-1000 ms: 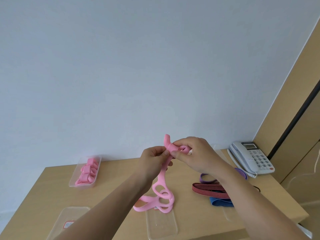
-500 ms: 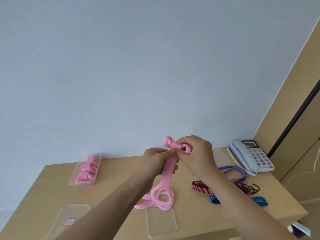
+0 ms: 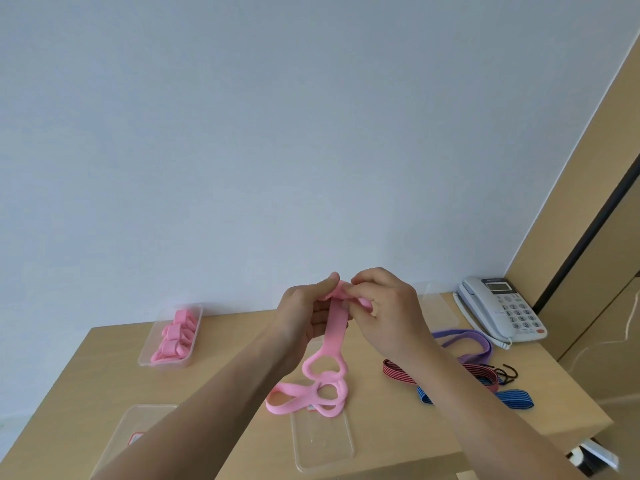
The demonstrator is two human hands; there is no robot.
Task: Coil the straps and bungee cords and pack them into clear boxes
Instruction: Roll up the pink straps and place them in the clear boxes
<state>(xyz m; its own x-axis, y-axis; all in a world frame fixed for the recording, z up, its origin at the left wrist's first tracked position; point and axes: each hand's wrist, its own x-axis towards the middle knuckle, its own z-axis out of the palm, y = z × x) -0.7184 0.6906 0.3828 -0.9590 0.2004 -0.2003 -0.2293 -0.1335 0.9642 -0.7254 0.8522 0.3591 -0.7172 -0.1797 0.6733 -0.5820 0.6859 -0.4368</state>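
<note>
Far to the left of the left grip, at the back of the counter [image 3: 235, 341], a clear box [image 3: 166, 362] holds several coiled pink straps [image 3: 175, 336]. Nearer the person, down and left of that grip, a flat clear lid [image 3: 152, 417] with a red label lies on the counter.

The left grip [image 3: 304, 317] is raised above the counter. Its fingers are curled round the upper end of a pink strap [image 3: 334, 327] and its thumb points up. The right grip [image 3: 384, 313] is just beside it, almost touching, and pinches the rolled top of the same strap between thumb and fingertips.

From between the two grips the strap hangs straight down. Its looped lower part lies piled on the counter below them, overlapping the far edge of an empty clear box [image 3: 325, 448].

Behind the right grip stands another clear box [image 3: 440, 306]. To the right of and below that grip, loose on the counter, lie:
- a purple strap [image 3: 464, 341]
- a red striped cord [image 3: 398, 370]
- a blue striped cord [image 3: 512, 400]
- black hooks [image 3: 502, 370]

Furthest right, a white telephone [image 3: 502, 313] sits at the counter's back corner.
</note>
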